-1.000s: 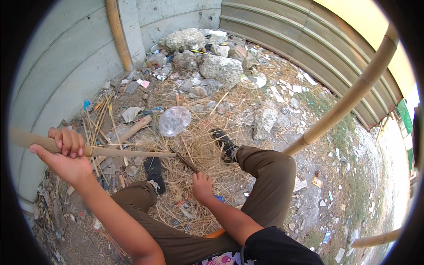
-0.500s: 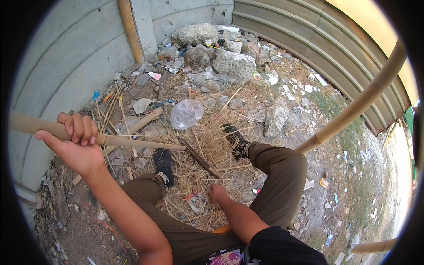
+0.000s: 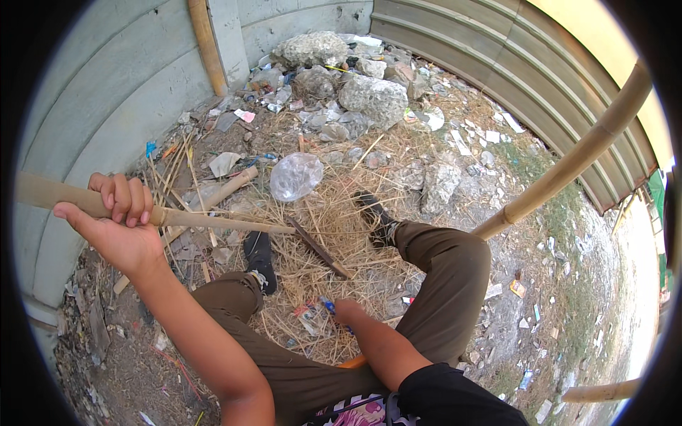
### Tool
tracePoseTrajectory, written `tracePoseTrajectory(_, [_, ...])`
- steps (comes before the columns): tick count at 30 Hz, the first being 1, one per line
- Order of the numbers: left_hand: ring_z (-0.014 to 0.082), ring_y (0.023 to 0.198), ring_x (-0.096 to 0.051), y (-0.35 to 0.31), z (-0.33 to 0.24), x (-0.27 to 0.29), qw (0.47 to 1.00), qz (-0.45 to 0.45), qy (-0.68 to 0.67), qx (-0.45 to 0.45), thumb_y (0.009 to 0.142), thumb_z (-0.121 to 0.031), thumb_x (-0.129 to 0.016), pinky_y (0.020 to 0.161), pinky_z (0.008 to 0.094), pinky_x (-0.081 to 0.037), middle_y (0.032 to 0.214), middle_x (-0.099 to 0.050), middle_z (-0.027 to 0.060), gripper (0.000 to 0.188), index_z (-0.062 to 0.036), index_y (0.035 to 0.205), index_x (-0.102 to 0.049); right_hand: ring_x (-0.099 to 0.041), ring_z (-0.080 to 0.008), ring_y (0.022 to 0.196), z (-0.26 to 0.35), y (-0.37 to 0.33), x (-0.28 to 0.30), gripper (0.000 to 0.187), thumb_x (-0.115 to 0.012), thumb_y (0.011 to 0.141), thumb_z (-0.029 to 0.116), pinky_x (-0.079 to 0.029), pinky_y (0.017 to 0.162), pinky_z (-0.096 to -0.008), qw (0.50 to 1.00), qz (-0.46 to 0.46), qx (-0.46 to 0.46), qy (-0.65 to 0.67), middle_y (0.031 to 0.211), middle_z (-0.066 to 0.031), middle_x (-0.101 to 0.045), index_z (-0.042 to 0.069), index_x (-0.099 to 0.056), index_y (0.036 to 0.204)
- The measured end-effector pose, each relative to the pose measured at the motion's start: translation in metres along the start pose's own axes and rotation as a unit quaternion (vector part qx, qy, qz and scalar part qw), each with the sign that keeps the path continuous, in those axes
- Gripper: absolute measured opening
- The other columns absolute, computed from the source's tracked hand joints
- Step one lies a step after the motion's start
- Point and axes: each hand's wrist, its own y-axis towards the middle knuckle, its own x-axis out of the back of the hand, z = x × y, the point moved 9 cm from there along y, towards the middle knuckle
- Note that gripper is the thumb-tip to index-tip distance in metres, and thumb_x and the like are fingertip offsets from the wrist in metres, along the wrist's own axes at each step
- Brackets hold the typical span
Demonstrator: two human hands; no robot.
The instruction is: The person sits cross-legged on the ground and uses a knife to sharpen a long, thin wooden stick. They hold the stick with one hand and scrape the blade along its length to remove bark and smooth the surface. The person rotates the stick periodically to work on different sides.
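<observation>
My left hand (image 3: 117, 224) is wrapped round a bamboo pole (image 3: 60, 195), which reaches from the left edge toward the middle and thins to a tip above the straw. My right hand (image 3: 347, 312) is low between my legs, its fingers closed on a slim blue object (image 3: 327, 305) whose kind I cannot make out. Just beyond it, a dark, narrow, flat piece with a brown end (image 3: 320, 248) lies slanting on the straw (image 3: 298, 284), close to the pole's tip.
A clear plastic bag (image 3: 296, 177) lies past my feet. Bamboo pieces (image 3: 226, 190) are at left, rocks (image 3: 373, 99) and litter at the back. A thick bamboo pole (image 3: 561, 167) slants up on the right. A concrete wall (image 3: 142, 92) and metal sheeting (image 3: 490, 50) enclose the ground.
The blue object now shows at my right hand; it was not visible before. My left hand and the pole have barely moved, and the whole view has shifted slightly.
</observation>
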Motion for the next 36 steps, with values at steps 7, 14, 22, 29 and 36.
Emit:
tracePoseTrajectory(7, [0.0073,0.045,-0.020,-0.023,-0.038,0.000,0.994,0.078,-0.079,0.003,0.097,-0.069,-0.045,0.041,0.0243,-0.018,0.054,-0.027,-0.0037,0.062,-0.0134,0.070,-0.033,-0.069,-0.0341,0.106,0.034,-0.043,0.122,0.028,-0.063,0.084,0.015,-0.056,0.086,-0.0469,0.997,-0.012,0.008,-0.074,0.112,-0.0176,-0.071,0.003,-0.073,0.107])
tracePoseTrajectory(14, [0.0081,0.048,-0.029,-0.128,-0.188,-0.001,0.971,0.068,-0.070,-0.220,0.102,-0.032,-0.049,0.052,0.0251,-0.031,0.053,-0.030,-0.0027,0.041,-0.0155,0.067,-0.035,-0.046,-0.0091,0.047,0.149,-0.185,0.248,0.061,-0.062,0.094,0.053,-0.038,0.046,-0.0256,0.801,0.092,0.209,0.554,0.099,-0.0160,-0.073,-0.001,-0.060,0.123])
tracePoseTrajectory(22, [0.0177,0.082,-0.056,-0.344,-0.105,0.088,0.939,-0.130,0.272,-0.164,0.098,-0.047,-0.055,0.069,0.0319,-0.047,0.087,-0.056,0.0063,0.040,-0.0071,0.102,-0.057,-0.029,-0.0037,0.043,0.212,-0.235,0.247,0.042,-0.057,0.101,0.038,-0.029,0.043,-0.0210,0.635,0.094,0.303,0.704,0.084,-0.0041,-0.071,0.001,-0.062,0.120])
tracePoseTrajectory(29, [0.0220,0.110,-0.057,-0.475,-0.061,0.165,0.778,0.053,0.249,0.574,0.098,-0.042,-0.057,0.093,0.0355,-0.047,0.118,-0.060,0.0127,0.044,-0.0046,0.122,-0.058,-0.037,-0.0043,0.046,0.210,-0.190,0.245,0.029,-0.056,0.102,0.027,-0.037,0.050,-0.0230,0.606,0.166,0.360,0.689,0.087,-0.0046,-0.072,0.003,-0.063,0.118])
tracePoseTrajectory(36, [0.0339,0.125,-0.056,-0.348,-0.144,-0.036,0.680,0.468,0.239,0.511,0.098,-0.056,-0.054,0.102,0.0506,-0.045,0.134,-0.055,0.0230,0.070,-0.0018,0.141,-0.043,-0.039,-0.0066,0.047,0.165,-0.174,0.268,0.033,-0.058,0.096,0.018,-0.041,0.052,-0.0247,0.527,0.168,0.379,0.741,0.089,-0.0084,-0.071,0.000,-0.058,0.124])
